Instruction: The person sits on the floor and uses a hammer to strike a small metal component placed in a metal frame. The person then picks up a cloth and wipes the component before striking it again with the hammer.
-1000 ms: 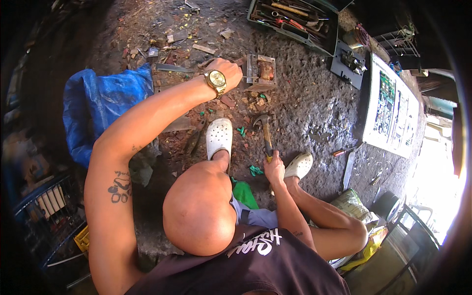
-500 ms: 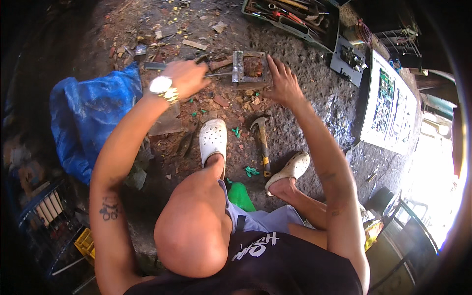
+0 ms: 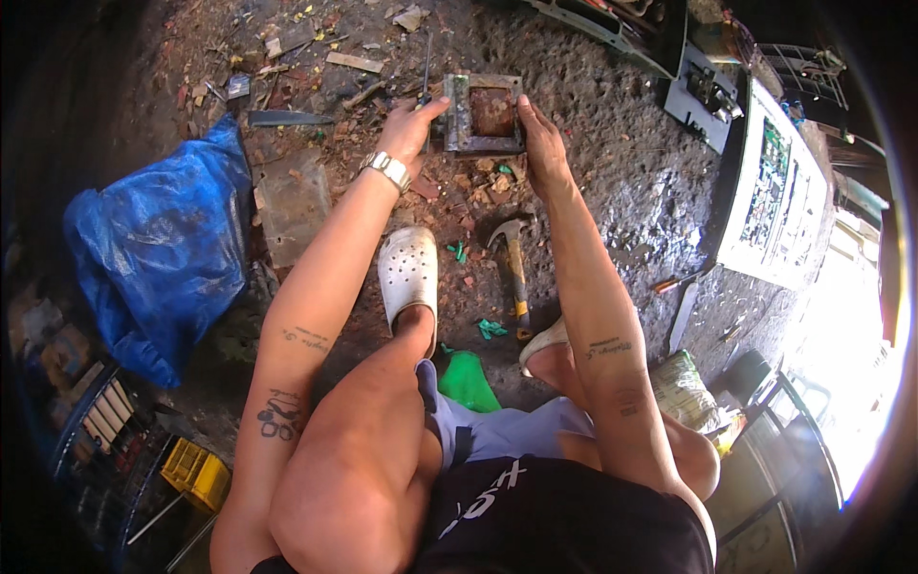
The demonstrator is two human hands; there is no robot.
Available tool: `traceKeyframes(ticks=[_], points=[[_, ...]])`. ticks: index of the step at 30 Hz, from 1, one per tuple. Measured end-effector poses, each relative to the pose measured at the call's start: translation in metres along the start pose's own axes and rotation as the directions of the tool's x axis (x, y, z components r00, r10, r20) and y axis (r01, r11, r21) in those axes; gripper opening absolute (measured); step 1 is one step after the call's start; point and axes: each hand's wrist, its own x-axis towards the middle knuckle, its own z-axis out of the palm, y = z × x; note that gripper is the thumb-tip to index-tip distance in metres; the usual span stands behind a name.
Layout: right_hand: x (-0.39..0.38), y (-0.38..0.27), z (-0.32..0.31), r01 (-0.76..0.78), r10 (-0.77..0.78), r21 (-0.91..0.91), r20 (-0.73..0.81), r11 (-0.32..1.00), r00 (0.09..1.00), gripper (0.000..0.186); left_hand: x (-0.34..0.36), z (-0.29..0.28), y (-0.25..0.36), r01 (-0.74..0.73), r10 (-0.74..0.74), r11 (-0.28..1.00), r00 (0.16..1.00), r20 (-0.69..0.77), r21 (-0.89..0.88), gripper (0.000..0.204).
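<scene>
On the littered ground ahead of me is a square metal block (image 3: 454, 117) with a rusty recessed middle. My left hand (image 3: 405, 130) is closed round a screwdriver (image 3: 426, 59), whose thin shaft points away from me, while its fingertips touch the block's left side. Against the right side of the block, my right hand (image 3: 545, 151) grips its edge with the thumb hidden from sight. A claw hammer (image 3: 514, 268) with a yellow-and-dark handle lies on the ground nearer to me, between my feet.
A blue tarp sack (image 3: 158, 253) lies at left, beside a flat sheet (image 3: 292, 206) and a dark blade-like strip (image 3: 287, 118). At right are a white panel with circuit boards (image 3: 765, 182), another screwdriver (image 3: 677, 282) and a toolbox (image 3: 612, 33) farther off. Green scraps (image 3: 491, 329) dot the ground.
My left hand has moved right to the block, and its screwdriver has swung from pointing right to pointing away. My right hand has closed in on the block's right side.
</scene>
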Motion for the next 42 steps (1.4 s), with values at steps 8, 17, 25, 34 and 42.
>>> traceKeyframes(ticks=[8, 17, 25, 34, 42], points=[[-0.003, -0.014, -0.001, -0.088, 0.089, 0.032, -0.027, 0.996, 0.996, 0.063, -0.028, 0.017, 0.003, 0.031, -0.008, 0.992, 0.981, 0.193, -0.120, 0.068], [0.019, -0.006, -0.039, -0.092, 0.072, 0.255, 0.087, 0.963, 0.994, 0.051, -0.032, 0.067, -0.015, -0.178, 0.175, 0.983, 0.980, 0.094, 0.032, 0.029], [0.017, -0.011, -0.040, -0.116, 0.099, 0.113, 0.151, 0.987, 0.984, 0.056, -0.037, 0.058, -0.018, -0.143, 0.142, 0.990, 0.984, 0.104, -0.005, 0.034], [-0.022, 0.012, -0.021, -0.120, 0.117, 0.077, 0.047, 0.990, 0.992, 0.061, -0.062, 0.033, -0.030, -0.069, 0.069, 0.997, 0.998, -0.011, -0.029, 0.045], [-0.064, 0.020, 0.008, 0.140, -0.129, -0.327, 0.057, 0.935, 0.990, 0.065, -0.079, -0.019, -0.071, -0.115, 0.114, 0.993, 0.992, -0.058, -0.015, 0.039]])
